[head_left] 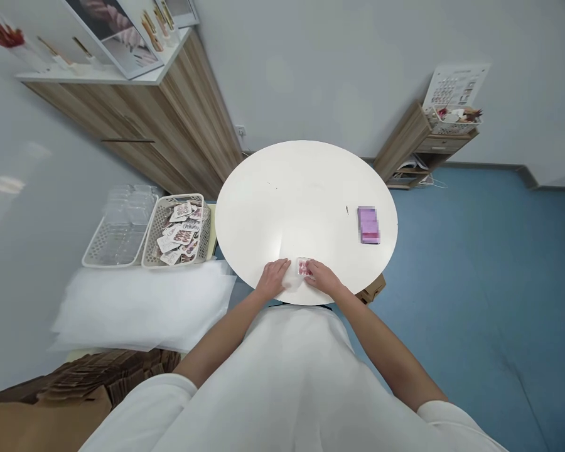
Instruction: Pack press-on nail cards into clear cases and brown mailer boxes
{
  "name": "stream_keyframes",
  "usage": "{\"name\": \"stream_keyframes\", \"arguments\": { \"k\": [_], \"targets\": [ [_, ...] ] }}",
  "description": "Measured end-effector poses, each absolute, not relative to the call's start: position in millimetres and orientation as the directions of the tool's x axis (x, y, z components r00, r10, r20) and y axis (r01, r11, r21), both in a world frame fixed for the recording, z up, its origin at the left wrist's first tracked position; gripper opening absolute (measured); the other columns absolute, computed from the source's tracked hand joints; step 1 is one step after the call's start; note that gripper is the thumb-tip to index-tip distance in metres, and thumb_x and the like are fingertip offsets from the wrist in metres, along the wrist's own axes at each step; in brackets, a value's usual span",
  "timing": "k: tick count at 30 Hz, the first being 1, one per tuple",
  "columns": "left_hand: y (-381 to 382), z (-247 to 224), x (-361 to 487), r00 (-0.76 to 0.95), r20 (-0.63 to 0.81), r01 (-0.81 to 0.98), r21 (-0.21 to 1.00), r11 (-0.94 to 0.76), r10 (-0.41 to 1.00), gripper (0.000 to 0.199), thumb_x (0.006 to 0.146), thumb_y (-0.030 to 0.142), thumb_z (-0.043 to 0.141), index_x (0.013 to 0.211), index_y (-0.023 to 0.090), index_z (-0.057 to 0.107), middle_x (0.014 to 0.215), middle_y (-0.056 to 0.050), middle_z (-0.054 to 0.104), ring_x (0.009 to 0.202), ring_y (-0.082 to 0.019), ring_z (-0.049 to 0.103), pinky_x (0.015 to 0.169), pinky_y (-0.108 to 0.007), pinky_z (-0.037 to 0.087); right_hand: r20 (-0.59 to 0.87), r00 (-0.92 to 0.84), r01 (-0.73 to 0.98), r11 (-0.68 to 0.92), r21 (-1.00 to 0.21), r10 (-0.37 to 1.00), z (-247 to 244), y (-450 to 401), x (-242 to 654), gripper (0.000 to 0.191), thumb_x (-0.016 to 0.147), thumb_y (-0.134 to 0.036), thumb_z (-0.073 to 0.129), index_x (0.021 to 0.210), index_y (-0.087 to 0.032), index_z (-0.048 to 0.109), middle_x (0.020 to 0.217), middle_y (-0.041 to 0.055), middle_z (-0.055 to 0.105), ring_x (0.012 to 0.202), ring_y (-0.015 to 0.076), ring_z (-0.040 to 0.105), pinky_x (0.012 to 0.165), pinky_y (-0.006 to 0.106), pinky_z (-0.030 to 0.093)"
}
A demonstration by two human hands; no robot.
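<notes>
A small card with rows of reddish pieces (303,267) lies near the front edge of the white oval table (306,188). My right hand (321,277) is at the card's right side, its fingers bent together over that edge and gripping it. To the card's left, my left hand (273,278) rests on the tabletop with its fingers apart, holding nothing. A purple object, blurred into blocks (368,225), lies on the right part of the table, and a tiny dark item (347,209) is just left of it.
Left of the table are a white basket of similar cards (202,248), a basket of clear plastic boxes (88,256) and white sheets (145,304). Brown cardboard (47,420) sits at the lower left. Wooden cabinets (198,107) and a small shelf (400,147) stand behind.
</notes>
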State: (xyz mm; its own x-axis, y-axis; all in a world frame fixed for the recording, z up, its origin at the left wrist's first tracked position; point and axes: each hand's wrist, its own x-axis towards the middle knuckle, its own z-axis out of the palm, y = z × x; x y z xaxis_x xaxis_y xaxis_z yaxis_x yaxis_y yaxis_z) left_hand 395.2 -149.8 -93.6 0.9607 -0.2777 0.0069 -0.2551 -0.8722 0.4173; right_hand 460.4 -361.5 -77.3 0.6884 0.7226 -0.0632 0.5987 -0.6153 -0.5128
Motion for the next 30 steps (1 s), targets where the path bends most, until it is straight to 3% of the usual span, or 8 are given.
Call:
{"name": "stream_keyframes", "arguments": {
  "k": [4, 9, 12, 14, 16, 22, 27, 30],
  "targets": [
    [-165.3, -97.7, 403.8, 0.915, 0.116, -0.388, 0.52, -0.761, -0.387, 0.054, 0.071, 0.005, 0.047, 0.122, 0.021, 0.043, 0.123, -0.008, 0.051, 0.114, -0.02, 0.045, 0.096, -0.039, 0.034, -0.071, 0.727, 0.539, -0.632, -0.558, 0.683, -68.8, -356.4, 448.4, 0.012, 0.077, -0.025, 0.05, 0.087, -0.018, 0.048, 0.088, 0.005, 0.055, 0.076, 0.0153, 0.051, 0.065, 0.028, 0.044],
    [-165.7, -99.8, 405.6, 0.91, 0.18, -0.397, 0.642, -0.656, -0.374, 0.036, 0.077, 0.013, 0.046, 0.111, 0.021, 0.053, 0.116, -0.006, 0.057, 0.108, -0.018, 0.05, 0.092, -0.037, 0.041, -0.019, 0.757, 0.52, -0.621, -0.587, 0.653, -65.6, -353.1, 436.0, 0.023, 0.08, -0.029, 0.048, 0.1, -0.018, 0.049, 0.106, 0.0088, 0.054, 0.096, 0.0185, 0.052, 0.078, 0.033, 0.045],
    [-166.3, -100.9, 405.6, 0.935, 0.172, -0.339, 0.685, -0.645, -0.309, 0.029, 0.082, 0.021, 0.045, 0.108, 0.021, 0.054, 0.114, -0.005, 0.057, 0.107, -0.017, 0.051, 0.091, -0.037, 0.043, 0.096, 0.792, 0.562, -0.658, -0.5, 0.603, -67.7, -354.5, 420.9, 0.044, 0.077, -0.035, 0.053, 0.115, -0.015, 0.043, 0.128, 0.015, 0.041, 0.121, 0.0247, 0.036, 0.09, 0.04, 0.04],
    [-168.3, -101.9, 407.2, 0.941, 0.167, -0.323, 0.696, -0.641, -0.294, 0.026, 0.083, 0.024, 0.045, 0.107, 0.021, 0.056, 0.113, -0.005, 0.058, 0.106, -0.017, 0.051, 0.091, -0.037, 0.043, 0.165, 0.779, 0.614, -0.684, -0.394, 0.604, -71.2, -355.6, 408.1, 0.037, 0.079, -0.029, 0.051, 0.113, -0.015, 0.046, 0.132, 0.0153, 0.038, 0.125, 0.0258, 0.031, 0.096, 0.043, 0.034],
    [-170.3, -102.2, 410.1, 0.939, 0.17, -0.329, 0.695, -0.639, -0.298, 0.025, 0.083, 0.027, 0.046, 0.105, 0.021, 0.057, 0.111, -0.005, 0.058, 0.105, -0.018, 0.051, 0.091, -0.037, 0.043, 0.196, 0.718, 0.693, -0.663, -0.281, 0.668, -75.3, -356.4, 397.0, 0.023, 0.082, -0.019, 0.045, 0.104, -0.018, 0.053, 0.129, 0.0119, 0.044, 0.123, 0.0234, 0.034, 0.098, 0.043, 0.031],
    [-169.1, -93.8, 420.7, 0.927, 0.157, -0.35, 0.692, -0.632, -0.342, 0.025, 0.083, 0.03, 0.046, 0.103, 0.021, 0.058, 0.105, -0.006, 0.06, 0.099, -0.018, 0.053, 0.088, -0.036, 0.043, 0.197, 0.664, 0.743, -0.667, -0.061, 0.721, -80.2, -356.4, 399.7, 0.031, 0.086, -0.009, 0.035, 0.11, -0.019, 0.051, 0.121, 0.0088, 0.053, 0.115, 0.0205, 0.043, 0.096, 0.041, 0.031],
    [-165.7, -84.5, 427.5, 0.89, 0.109, -0.389, 0.686, -0.614, -0.443, 0.023, 0.085, 0.029, 0.041, 0.097, 0.021, 0.059, 0.098, -0.005, 0.062, 0.093, -0.018, 0.055, 0.084, -0.035, 0.044, 0.177, 0.626, 0.775, -0.631, -0.036, 0.76, -83.9, -356.8, 424.9, 0.029, 0.086, -0.008, 0.033, 0.102, -0.018, 0.055, 0.101, 0.0089, 0.061, 0.098, 0.0188, 0.053, 0.08, 0.034, 0.041],
    [-160.7, -82.4, 431.5, 0.936, 0.06, -0.288, 0.702, -0.652, -0.348, 0.025, 0.086, 0.027, 0.036, 0.098, 0.02, 0.057, 0.095, -0.005, 0.063, 0.088, -0.017, 0.057, 0.081, -0.034, 0.045, 0.174, 0.601, 0.797, -0.601, -0.062, 0.78, -88.7, -359.2, 436.2, 0.03, 0.084, -0.004, 0.032, 0.093, -0.018, 0.057, 0.086, 0.0066, 0.063, 0.084, 0.0166, 0.056, 0.072, 0.03, 0.044]
  ]
}}
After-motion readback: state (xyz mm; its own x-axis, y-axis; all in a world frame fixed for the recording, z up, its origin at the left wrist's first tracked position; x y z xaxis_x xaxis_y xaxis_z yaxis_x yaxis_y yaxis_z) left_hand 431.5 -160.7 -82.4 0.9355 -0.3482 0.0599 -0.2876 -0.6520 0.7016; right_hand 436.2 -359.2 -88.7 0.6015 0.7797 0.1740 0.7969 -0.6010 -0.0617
